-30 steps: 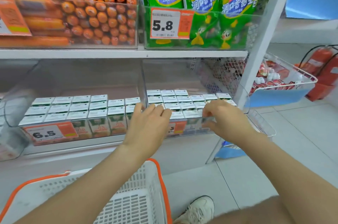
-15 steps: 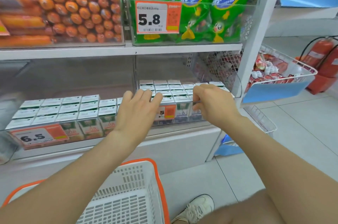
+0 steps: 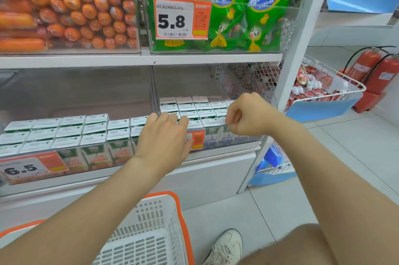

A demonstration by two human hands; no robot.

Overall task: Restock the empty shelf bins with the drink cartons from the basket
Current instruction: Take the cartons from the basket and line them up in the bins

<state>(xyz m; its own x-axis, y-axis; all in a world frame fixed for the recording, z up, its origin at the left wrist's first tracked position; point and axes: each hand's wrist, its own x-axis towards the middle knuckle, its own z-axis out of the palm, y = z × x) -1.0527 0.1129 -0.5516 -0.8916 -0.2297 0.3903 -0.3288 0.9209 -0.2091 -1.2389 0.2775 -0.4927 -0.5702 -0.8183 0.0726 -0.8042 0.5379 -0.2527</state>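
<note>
My left hand point(image 3: 164, 137) lies flat with the fingers spread over the front rim of the right shelf bin point(image 3: 241, 135), the fingertips resting on the tops of the front cartons and the palm covering part of an orange price tag point(image 3: 197, 140). My right hand point(image 3: 248, 114) is curled with fingers bent down at the same bin's front edge, towards its right end; I cannot tell whether it pinches a carton or only the clear rim. The drink cartons point(image 3: 194, 111) stand in tidy rows inside this bin, white tops up. The left shelf bin point(image 3: 71, 163) beside it holds more cartons point(image 3: 71, 130) behind a 6.5 price label point(image 3: 23, 169). The white basket point(image 3: 149, 232) with its orange rim sits on the floor below my arms, and the part I see holds nothing. Above, sausages point(image 3: 86, 9) and green snack bags point(image 3: 237, 5) fill the upper shelf.
</note>
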